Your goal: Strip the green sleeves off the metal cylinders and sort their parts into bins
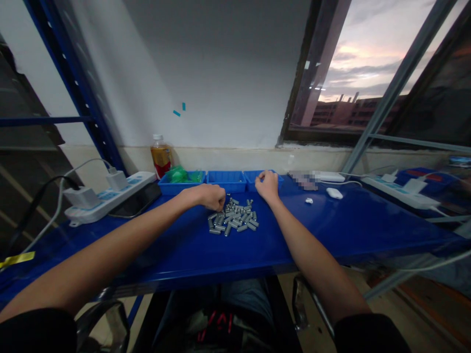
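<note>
A pile of several small grey metal cylinders (233, 220) lies on the blue table (176, 245). My left hand (211, 196) rests at the pile's upper left edge with its fingers curled in a pinch on the pieces; what it holds is too small to name. My right hand (268, 186) is over the front rim of the rightmost blue tray (253, 180), fingers curled downward. Three blue trays stand in a row behind the pile; the left tray (172, 186) holds green material (178, 174).
A bottle with amber liquid (161, 158) stands behind the trays. A white power strip with plugs (106, 196) and a dark flat device (136, 202) lie at left. At right are a white mouse (334, 193), a small white piece (309, 200) and another power strip (401, 189). A window fills the upper right.
</note>
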Demonstrator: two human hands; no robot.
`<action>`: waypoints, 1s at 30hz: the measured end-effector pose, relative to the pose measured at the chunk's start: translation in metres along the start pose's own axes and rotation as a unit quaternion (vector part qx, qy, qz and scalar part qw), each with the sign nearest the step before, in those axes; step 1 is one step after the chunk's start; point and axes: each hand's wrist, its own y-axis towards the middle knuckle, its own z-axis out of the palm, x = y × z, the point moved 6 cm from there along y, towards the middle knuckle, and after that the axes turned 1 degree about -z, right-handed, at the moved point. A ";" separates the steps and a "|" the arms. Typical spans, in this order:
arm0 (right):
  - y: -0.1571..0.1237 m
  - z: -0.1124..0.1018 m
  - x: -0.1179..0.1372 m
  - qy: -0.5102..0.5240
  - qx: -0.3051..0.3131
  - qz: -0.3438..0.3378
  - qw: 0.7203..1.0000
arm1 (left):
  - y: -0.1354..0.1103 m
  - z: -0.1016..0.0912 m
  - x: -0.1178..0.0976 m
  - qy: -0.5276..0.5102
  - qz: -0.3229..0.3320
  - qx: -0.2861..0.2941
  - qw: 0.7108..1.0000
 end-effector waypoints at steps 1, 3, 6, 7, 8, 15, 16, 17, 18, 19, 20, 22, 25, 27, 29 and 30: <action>0.000 -0.001 0.002 0.006 -0.003 -0.006 1.000 | 0.000 0.000 -0.001 0.004 -0.003 -0.003 1.000; -0.001 -0.003 0.006 0.015 -0.009 -0.016 1.000 | -0.001 0.000 -0.001 0.004 -0.006 -0.008 1.000; -0.003 -0.008 0.014 0.026 -0.013 -0.029 0.999 | -0.001 0.002 -0.002 -0.001 -0.006 -0.016 1.000; -0.003 -0.010 0.017 0.032 -0.014 -0.032 0.999 | 0.000 0.002 -0.001 0.000 -0.005 -0.021 1.000; -0.003 -0.011 0.021 0.041 -0.013 -0.036 0.998 | 0.000 0.002 0.000 0.000 -0.007 -0.028 1.000; -0.029 -0.005 0.070 0.126 0.102 -0.103 0.981 | -0.015 -0.001 0.035 -0.048 -0.082 -0.179 0.979; -0.036 0.000 0.080 0.130 0.129 -0.117 0.976 | -0.021 -0.002 0.043 -0.051 -0.109 -0.229 0.966; -0.043 0.003 0.089 0.135 0.150 -0.127 0.971 | -0.027 -0.003 0.048 -0.053 -0.125 -0.270 0.953; -0.050 0.007 0.097 0.142 0.171 -0.132 0.966 | -0.032 -0.003 0.051 -0.053 -0.134 -0.305 0.941; -0.056 0.010 0.104 0.153 0.187 -0.129 0.962 | -0.036 -0.004 0.052 -0.051 -0.137 -0.336 0.930; -0.061 0.013 0.109 0.168 0.200 -0.122 0.957 | -0.039 -0.004 0.051 -0.049 -0.135 -0.361 0.922; -0.066 0.015 0.116 0.210 0.216 -0.101 0.948 | -0.043 -0.006 0.045 -0.042 -0.125 -0.399 0.907; -0.067 0.013 0.119 0.277 0.212 -0.067 0.935 | -0.044 -0.009 0.033 -0.030 -0.103 -0.436 0.893; -0.065 0.010 0.117 0.312 0.203 -0.052 0.926 | -0.045 -0.010 0.027 -0.017 -0.088 -0.459 0.884; -0.063 0.009 0.115 0.342 0.198 -0.041 0.918 | -0.047 -0.011 0.024 -0.005 -0.077 -0.483 0.872; -0.062 0.010 0.114 0.357 0.199 -0.037 0.912 | -0.049 -0.011 0.023 -0.002 -0.070 -0.493 0.867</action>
